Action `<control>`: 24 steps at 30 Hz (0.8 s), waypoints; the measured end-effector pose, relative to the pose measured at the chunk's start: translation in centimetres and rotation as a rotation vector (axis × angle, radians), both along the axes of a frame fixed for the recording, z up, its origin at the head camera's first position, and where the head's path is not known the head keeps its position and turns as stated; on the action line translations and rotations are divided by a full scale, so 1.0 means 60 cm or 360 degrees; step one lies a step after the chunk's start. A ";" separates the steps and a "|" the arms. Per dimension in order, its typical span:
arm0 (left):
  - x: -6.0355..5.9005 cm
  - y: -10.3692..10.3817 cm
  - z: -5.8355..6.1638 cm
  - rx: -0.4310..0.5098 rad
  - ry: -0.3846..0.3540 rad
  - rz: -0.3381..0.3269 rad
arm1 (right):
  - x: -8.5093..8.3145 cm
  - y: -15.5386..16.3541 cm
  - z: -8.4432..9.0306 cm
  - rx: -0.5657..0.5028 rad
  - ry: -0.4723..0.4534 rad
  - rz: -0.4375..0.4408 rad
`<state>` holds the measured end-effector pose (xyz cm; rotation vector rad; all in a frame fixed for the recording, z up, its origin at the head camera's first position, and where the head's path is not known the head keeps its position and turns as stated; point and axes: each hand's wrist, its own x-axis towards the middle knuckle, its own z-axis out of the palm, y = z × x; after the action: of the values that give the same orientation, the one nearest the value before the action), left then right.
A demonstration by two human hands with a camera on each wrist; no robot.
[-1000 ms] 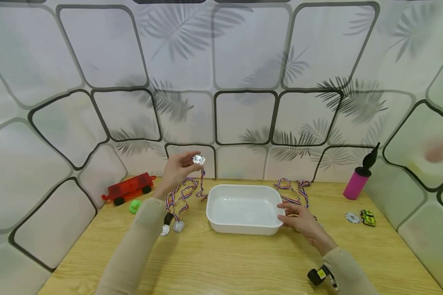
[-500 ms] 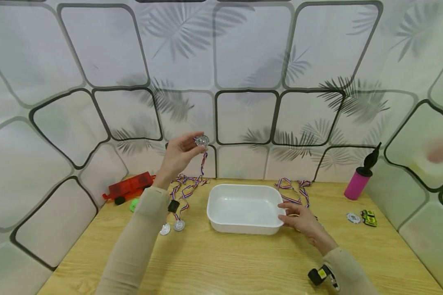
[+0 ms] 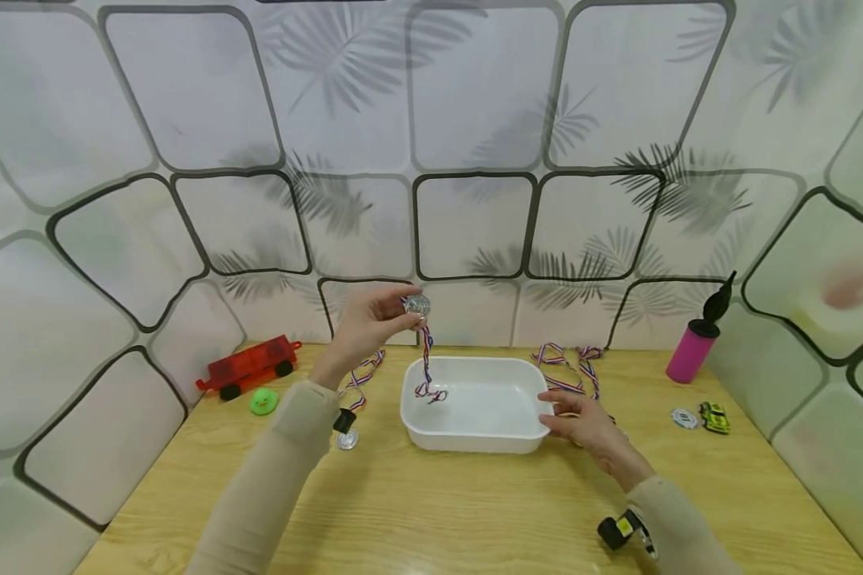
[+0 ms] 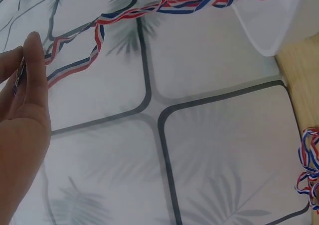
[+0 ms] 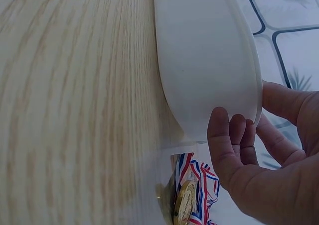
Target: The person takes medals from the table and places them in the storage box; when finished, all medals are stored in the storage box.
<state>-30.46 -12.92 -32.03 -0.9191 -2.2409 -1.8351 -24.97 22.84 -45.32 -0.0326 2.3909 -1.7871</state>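
Observation:
My left hand (image 3: pixel 365 326) pinches a silver medal (image 3: pixel 418 305) between thumb and fingers, above the left part of a white plastic tub (image 3: pixel 475 443). The medal's red, white and blue ribbon (image 3: pixel 427 355) hangs down, its lower end inside the tub. In the left wrist view the medal is seen edge-on, mostly hidden by the fingers, while the ribbon (image 4: pixel 184 6) stretches toward the tub. At the tub's right end, my right hand (image 3: pixel 591 431) grips the rim with thumb and fingers on either side of the wall. Below that hand, a gold medal (image 5: pixel 185 204) shows in the right wrist view.
Left on the table: a red toy wagon (image 3: pixel 252 368), a green toy duck (image 3: pixel 264 401) and another silver medal (image 3: pixel 347 440) with ribbon. Behind the right hand lie more ribbons (image 3: pixel 586 371). Farther right are a pink-and-black pump (image 3: pixel 693 351), a poker chip (image 3: pixel 684 418) and a yellow toy car (image 3: pixel 714 418).
The left hand first rose with the medal, then came lower and to the right. Its ribbon has left the table and now dangles into the tub. My right hand stays on the rim.

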 end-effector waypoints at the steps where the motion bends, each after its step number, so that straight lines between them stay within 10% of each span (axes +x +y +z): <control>1: -0.001 0.000 -0.007 -0.0027 -0.0021 0.0008 | -0.001 0.000 0.000 0.0003 -0.0002 0.0005; 13: -0.026 0.021 -0.067 -0.0207 -0.0115 0.0136 | 0.001 -0.002 -0.001 0.0022 -0.0002 0.0009; 24: -0.042 0.067 -0.117 -0.0390 -0.0186 0.0020 | 0.000 0.000 0.001 -0.0006 -0.0011 0.0023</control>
<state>-33.01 -8.90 -39.04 -0.8485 -2.5806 -1.6756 -24.98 22.83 -45.26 -0.0444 2.3764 -1.7824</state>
